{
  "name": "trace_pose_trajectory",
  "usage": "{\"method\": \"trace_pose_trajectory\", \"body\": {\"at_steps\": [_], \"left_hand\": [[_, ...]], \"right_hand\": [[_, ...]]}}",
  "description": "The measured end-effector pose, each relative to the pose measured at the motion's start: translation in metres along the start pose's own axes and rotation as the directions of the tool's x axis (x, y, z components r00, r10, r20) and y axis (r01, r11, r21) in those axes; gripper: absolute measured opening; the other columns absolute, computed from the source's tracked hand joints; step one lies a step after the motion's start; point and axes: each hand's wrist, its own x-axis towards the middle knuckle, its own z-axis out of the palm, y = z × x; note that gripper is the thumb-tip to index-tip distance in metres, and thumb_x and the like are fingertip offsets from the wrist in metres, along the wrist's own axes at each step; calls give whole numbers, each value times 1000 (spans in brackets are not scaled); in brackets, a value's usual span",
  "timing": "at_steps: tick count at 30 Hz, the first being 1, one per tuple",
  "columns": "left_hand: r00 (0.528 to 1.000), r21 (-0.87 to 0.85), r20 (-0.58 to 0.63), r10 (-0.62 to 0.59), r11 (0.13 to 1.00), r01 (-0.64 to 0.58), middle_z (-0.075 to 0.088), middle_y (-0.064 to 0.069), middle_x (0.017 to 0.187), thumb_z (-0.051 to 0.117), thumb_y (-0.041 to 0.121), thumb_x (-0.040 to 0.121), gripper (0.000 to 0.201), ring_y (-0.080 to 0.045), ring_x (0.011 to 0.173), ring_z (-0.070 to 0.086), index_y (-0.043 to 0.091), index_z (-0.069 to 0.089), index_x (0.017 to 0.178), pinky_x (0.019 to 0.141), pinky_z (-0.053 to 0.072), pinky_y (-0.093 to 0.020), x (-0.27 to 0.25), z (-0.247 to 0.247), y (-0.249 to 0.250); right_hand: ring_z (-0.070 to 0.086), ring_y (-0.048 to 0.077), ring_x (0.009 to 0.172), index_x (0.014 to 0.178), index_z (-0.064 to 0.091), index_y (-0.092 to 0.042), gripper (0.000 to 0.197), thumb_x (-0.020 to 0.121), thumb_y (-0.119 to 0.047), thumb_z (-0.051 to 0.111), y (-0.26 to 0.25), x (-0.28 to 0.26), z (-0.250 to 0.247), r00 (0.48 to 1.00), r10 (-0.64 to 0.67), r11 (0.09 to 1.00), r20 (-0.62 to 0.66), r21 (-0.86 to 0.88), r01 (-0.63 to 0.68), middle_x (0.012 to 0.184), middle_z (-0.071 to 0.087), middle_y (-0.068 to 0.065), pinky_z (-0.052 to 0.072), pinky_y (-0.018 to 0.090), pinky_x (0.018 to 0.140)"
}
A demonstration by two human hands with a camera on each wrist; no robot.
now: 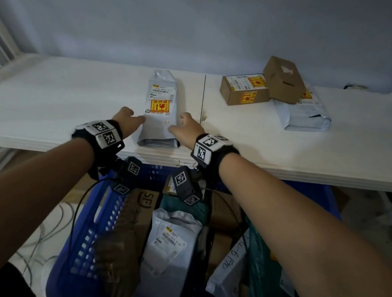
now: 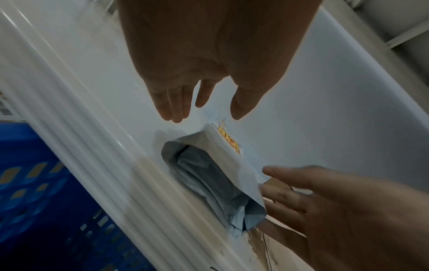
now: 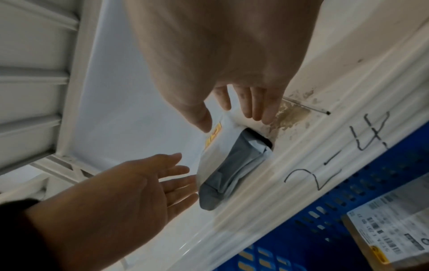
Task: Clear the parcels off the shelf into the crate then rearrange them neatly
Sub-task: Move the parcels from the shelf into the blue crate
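Flat hands (image 1: 128, 119) flanking grey parcel (image 1: 161, 110)

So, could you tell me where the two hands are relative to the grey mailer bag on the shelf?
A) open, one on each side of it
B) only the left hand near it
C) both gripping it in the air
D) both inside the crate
A: the left hand and right hand are open, flanking the grey mailer bag, which lies flat on the shelf.

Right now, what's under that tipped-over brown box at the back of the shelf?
The tilted brown box rests on a labelled cardboard box and a grey mailer bag. Anything beneath those on the shelf is hidden.
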Motion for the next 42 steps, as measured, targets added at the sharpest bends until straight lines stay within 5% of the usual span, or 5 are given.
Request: {"method": "trace_pose_trajectory", "body": {"at_steps": [17, 26, 31, 35, 42], "left_hand": [[943, -316, 332, 24, 945, 87, 68, -11, 90, 72, 30, 80, 43, -28, 84, 59, -4, 61, 103, 83, 52, -40, -25, 19, 11], [764, -15, 623, 167, 979, -202, 64, 0, 92, 64, 11, 87, 8, -7, 70, 59, 17, 60, 91, 53, 43, -12, -124, 32, 27], [668, 17, 711, 221, 944, -330, 64, 6, 102, 68, -1, 80, 37, 3, 86, 65, 10, 56, 113, 80, 54, -19, -150, 69, 3], [666, 320, 742, 80, 831, -456, 64, -7, 121, 75, 25, 74, 57, -21, 105, 64, 10, 54, 124, 93, 52, -40, -156, 116, -26], [639, 479, 718, -275, 862, -167, 69, -22, 104, 47, 7, 95, 20, -30, 104, 63, -8, 57, 104, 69, 51, -24, -173, 162, -62]], "right_hand": [[63, 22, 92, 123, 55, -3, 47, 89, -34, 64, 31, -5, -7, 997, 77, 907, -26, 417, -59, 108, 66, 7, 50, 27, 75], [60, 28, 113, 129, 47, -3, 48, 88, -17, 68, 62, -111, -47, 988, 59, 910, 143, 399, -112, 125, 60, 11, 52, 40, 92], [63, 24, 99, 132, 46, -5, 50, 87, -10, 68, 107, -150, -42, 962, 148, 945, 230, 254, -206, 117, 63, 12, 53, 43, 90], [67, 28, 96, 135, 46, -5, 48, 91, -11, 64, 149, -164, -18, 914, 251, 931, 318, 178, -317, 125, 62, 16, 57, 36, 82], [65, 31, 108, 135, 43, 4, 51, 99, -31, 50, 195, -179, -4, 714, 494, 846, 496, -82, -527, 134, 56, 19, 54, 32, 81]]}}
